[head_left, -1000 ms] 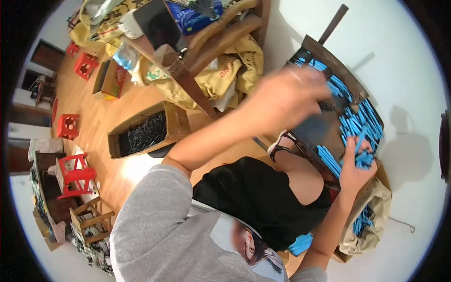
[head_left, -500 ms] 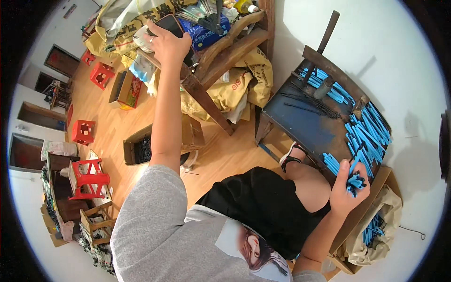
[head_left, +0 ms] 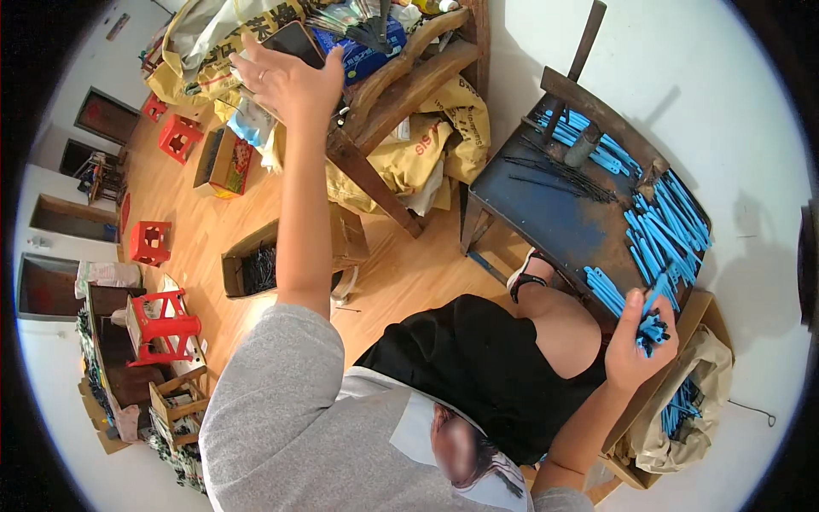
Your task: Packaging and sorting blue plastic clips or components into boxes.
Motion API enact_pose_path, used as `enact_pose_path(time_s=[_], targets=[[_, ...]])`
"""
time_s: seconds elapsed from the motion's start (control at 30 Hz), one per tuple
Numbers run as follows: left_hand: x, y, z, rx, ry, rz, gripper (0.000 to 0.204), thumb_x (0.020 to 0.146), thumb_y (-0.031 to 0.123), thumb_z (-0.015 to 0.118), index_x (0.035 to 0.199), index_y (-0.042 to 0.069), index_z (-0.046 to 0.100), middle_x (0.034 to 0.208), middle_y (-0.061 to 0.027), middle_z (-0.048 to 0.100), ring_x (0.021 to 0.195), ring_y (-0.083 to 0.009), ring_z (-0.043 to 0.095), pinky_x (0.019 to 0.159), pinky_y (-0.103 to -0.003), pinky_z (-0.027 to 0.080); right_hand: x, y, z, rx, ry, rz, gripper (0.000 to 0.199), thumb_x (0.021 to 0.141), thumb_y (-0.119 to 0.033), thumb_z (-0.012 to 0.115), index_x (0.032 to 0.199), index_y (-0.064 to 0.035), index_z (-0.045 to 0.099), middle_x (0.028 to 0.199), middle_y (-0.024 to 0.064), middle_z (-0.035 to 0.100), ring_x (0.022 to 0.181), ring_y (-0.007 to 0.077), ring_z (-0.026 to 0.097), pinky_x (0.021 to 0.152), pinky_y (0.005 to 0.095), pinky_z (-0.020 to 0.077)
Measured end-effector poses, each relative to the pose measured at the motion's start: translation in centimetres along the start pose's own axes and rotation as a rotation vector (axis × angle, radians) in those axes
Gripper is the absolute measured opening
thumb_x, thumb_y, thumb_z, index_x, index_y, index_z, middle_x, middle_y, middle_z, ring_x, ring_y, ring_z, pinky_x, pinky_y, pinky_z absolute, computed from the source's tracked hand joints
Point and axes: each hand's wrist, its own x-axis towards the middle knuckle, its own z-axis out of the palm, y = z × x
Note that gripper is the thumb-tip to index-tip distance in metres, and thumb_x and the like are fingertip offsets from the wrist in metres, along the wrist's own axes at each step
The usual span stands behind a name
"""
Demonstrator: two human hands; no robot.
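Observation:
My left hand (head_left: 290, 85) reaches out over a cluttered wooden seat, its fingers spread. Just beyond it lies a dark-screened phone (head_left: 295, 41), partly covered by the hand; whether they touch I cannot tell. In my right hand (head_left: 636, 358) is a bundle of slim blue plastic handles (head_left: 653, 328) with dark ends, gripped at the corner of a low dark table (head_left: 546, 213). More loose blue handles (head_left: 665, 230) lie piled along that table's right side. Thin black rods (head_left: 559, 179) lie farther back, near a small upright metal cylinder (head_left: 583, 145).
A carton lined with brown paper (head_left: 699, 401) holds more blue pieces at my right. An open carton of dark parts (head_left: 256, 269) stands on the floor. Yellow sacks (head_left: 426, 145) lie under the wooden seat (head_left: 375, 200). Red stools (head_left: 162, 320) stand at the left.
My left hand has shifted slightly left and its fingers have spread wider. My right hand keeps its bundle, which has tilted a little. The whole view has shifted slightly.

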Motion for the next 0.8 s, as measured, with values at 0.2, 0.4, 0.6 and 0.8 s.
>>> enact_pose_path(time_s=[0.2,0.4,0.6,0.8], targets=[[-7.4,9.9,-7.9,-1.036,-0.372,0.283,0.055,0.062,0.007,0.069,0.111,0.003,0.044,0.115,-0.0156,0.045,0.105,-0.028,0.045,0.085,-0.036,0.038,0.2,1.2,-0.2,-0.024,0.078,-0.031,0.014,0.084,-0.008,0.048,0.075,0.0019,0.045,0.063,0.0056,0.046,0.05,0.0144,0.042,0.05,0.0247,0.0351],[-12.3,14.6,-7.4,-1.357,-0.529,0.183,0.033,0.065,0.0,0.063,0.097,0.004,0.053,0.093,-0.0124,0.057,0.085,-0.0279,0.056,0.071,-0.033,0.046,0.9,1.0,0.1,0.303,0.348,-0.068,0.02,0.087,-0.01,0.044,0.072,0.0012,0.035,0.064,0.0091,0.045,0.055,0.0191,0.048,0.054,0.0304,0.0423],[-13.2,15.0,-7.6,-1.252,-0.547,0.124,0.02,0.067,0.0,0.06,0.086,0.005,0.056,0.078,-0.0101,0.058,0.072,-0.0261,0.057,0.061,-0.031,0.047,2.2,-0.2,2.7,0.358,0.412,-0.084,0.022,0.088,-0.011,0.044,0.07,-0.0002,0.035,0.062,0.0083,0.044,0.055,0.0185,0.049,0.054,0.0291,0.043],[-13.7,15.3,-7.8,-1.165,-0.613,0.138,0.011,0.068,0.002,0.06,0.078,0.005,0.057,0.07,-0.0086,0.058,0.067,-0.0247,0.057,0.057,-0.032,0.047,3.0,0.8,4.8,0.368,0.237,-0.032,0.017,0.083,-0.006,0.052,0.073,-0.0007,0.039,0.064,0.0069,0.046,0.056,0.0151,0.049,0.055,0.0253,0.0424]])
